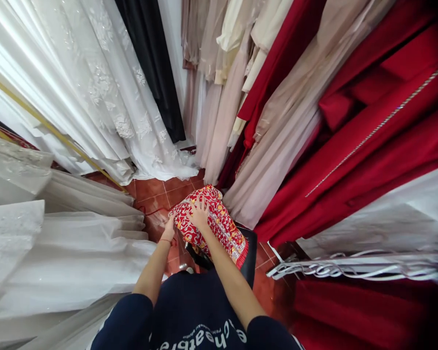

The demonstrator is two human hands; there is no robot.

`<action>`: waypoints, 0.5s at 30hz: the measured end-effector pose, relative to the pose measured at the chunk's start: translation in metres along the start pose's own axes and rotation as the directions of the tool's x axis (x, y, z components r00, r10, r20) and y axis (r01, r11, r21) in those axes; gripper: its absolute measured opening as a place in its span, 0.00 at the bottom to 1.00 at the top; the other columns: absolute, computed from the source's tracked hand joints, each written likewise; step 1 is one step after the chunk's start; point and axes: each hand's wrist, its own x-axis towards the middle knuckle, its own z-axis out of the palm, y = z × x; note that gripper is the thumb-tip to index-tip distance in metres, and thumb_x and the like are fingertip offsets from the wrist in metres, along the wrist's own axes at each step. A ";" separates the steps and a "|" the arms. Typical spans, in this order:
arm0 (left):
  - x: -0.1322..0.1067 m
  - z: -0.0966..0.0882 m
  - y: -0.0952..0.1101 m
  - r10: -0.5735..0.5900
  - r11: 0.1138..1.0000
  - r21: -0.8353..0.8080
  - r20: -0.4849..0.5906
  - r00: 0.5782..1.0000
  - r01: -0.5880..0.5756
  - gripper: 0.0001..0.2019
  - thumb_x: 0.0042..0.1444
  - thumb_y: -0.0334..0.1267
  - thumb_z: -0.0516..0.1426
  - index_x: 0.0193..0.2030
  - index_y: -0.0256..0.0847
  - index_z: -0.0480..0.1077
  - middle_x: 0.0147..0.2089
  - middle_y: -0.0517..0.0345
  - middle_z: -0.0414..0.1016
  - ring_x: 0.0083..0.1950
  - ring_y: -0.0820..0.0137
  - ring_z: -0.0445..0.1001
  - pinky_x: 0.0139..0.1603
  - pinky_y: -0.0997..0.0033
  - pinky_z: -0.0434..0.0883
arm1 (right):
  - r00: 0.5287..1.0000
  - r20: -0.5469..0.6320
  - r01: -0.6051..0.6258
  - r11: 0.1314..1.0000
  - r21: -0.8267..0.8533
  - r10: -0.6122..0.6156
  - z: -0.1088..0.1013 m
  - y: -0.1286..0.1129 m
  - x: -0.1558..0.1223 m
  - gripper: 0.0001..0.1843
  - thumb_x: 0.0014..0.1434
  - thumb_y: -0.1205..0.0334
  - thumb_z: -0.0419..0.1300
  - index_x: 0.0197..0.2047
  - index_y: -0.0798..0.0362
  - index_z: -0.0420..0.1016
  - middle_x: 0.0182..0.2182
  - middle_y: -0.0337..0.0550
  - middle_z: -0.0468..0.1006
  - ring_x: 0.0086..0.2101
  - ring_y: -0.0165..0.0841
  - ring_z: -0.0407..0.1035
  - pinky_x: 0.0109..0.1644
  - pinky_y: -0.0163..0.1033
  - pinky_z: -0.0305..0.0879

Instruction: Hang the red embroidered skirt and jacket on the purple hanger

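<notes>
A red cloth (226, 231) with a white and yellow pattern and a red fringe at its near right end lies draped over a black seat (250, 253). My right hand (199, 214) rests flat on top of the cloth, fingers spread. At the cloth's left edge, my left hand (170, 228) is closed on the border, its fingertips partly hidden; a thin red string circles that wrist.
White gowns (91, 87) hang on the left beside a yellow pole (58, 136). Pale pink and red dresses (350, 146) hang on the right, with white hangers (336, 267) below them. Reddish tile floor (151, 189) shows between them, with a thin red cord (155, 212).
</notes>
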 end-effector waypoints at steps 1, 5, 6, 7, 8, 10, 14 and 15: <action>-0.001 0.000 0.002 0.015 1.000 0.003 0.007 1.000 -0.015 0.15 0.60 0.48 0.59 0.45 0.38 0.74 0.42 0.47 0.80 0.44 0.60 0.81 0.45 0.60 0.78 | 1.000 -0.006 -0.003 1.000 -0.002 0.003 0.001 0.001 -0.001 0.32 0.65 0.47 0.53 0.70 0.44 0.59 0.71 0.50 0.54 0.71 0.49 0.39 0.70 0.63 0.36; -0.012 -0.005 0.022 0.139 0.990 0.028 -0.010 0.990 -0.139 0.18 0.56 0.53 0.59 0.40 0.37 0.74 0.38 0.47 0.80 0.42 0.59 0.81 0.45 0.58 0.77 | 1.000 -0.012 -0.008 1.000 0.025 0.008 -0.005 0.004 -0.003 0.31 0.65 0.47 0.54 0.69 0.42 0.62 0.71 0.48 0.56 0.72 0.47 0.36 0.70 0.63 0.33; -0.016 -0.008 0.030 0.185 0.982 0.048 -0.028 0.982 -0.184 0.19 0.55 0.54 0.59 0.39 0.37 0.73 0.37 0.48 0.80 0.43 0.59 0.80 0.46 0.58 0.77 | 1.000 -0.009 -0.016 0.998 0.053 0.017 -0.007 0.002 -0.002 0.30 0.64 0.47 0.54 0.68 0.42 0.63 0.71 0.48 0.56 0.72 0.47 0.36 0.70 0.63 0.32; -0.019 -0.010 0.038 0.233 0.971 0.074 -0.046 0.971 -0.229 0.20 0.54 0.55 0.59 0.38 0.37 0.73 0.37 0.49 0.80 0.43 0.59 0.80 0.47 0.58 0.76 | 0.999 -0.002 -0.036 0.994 0.102 0.037 -0.010 -0.001 -0.001 0.31 0.64 0.46 0.55 0.68 0.42 0.63 0.71 0.48 0.56 0.72 0.48 0.37 0.70 0.63 0.31; -0.023 -0.011 0.046 0.281 0.956 0.105 -0.060 0.958 -0.274 0.20 0.53 0.56 0.60 0.37 0.38 0.72 0.36 0.50 0.79 0.44 0.59 0.79 0.49 0.58 0.75 | 0.998 0.010 -0.063 0.984 0.166 0.062 -0.014 -0.006 0.001 0.31 0.64 0.45 0.55 0.68 0.43 0.62 0.70 0.49 0.56 0.71 0.48 0.38 0.70 0.64 0.32; -0.031 -0.010 0.060 0.368 0.919 0.176 -0.060 0.928 -0.353 0.19 0.53 0.55 0.60 0.33 0.39 0.71 0.35 0.52 0.78 0.46 0.58 0.77 0.52 0.57 0.73 | 0.994 0.044 -0.110 0.951 0.290 0.102 -0.024 -0.019 0.004 0.34 0.65 0.42 0.53 0.70 0.45 0.58 0.70 0.52 0.57 0.71 0.48 0.43 0.70 0.62 0.39; -0.061 0.010 0.065 0.475 0.835 0.280 0.065 0.877 -0.473 0.08 0.52 0.43 0.60 0.31 0.41 0.72 0.39 0.50 0.78 0.51 0.56 0.74 0.58 0.56 0.70 | 0.999 0.017 -0.045 0.942 0.333 0.042 -0.060 -0.053 0.003 0.44 0.61 0.42 0.58 0.73 0.47 0.48 0.69 0.53 0.58 0.68 0.46 0.51 0.69 0.55 0.48; -0.071 0.018 0.062 0.485 0.819 0.292 0.106 0.868 -0.494 0.05 0.51 0.40 0.60 0.31 0.41 0.73 0.39 0.49 0.78 0.51 0.55 0.74 0.58 0.55 0.70 | 1.000 0.002 -0.019 0.954 0.298 0.019 -0.072 -0.060 0.000 0.46 0.58 0.44 0.61 0.73 0.46 0.49 0.68 0.53 0.59 0.68 0.48 0.51 0.69 0.56 0.48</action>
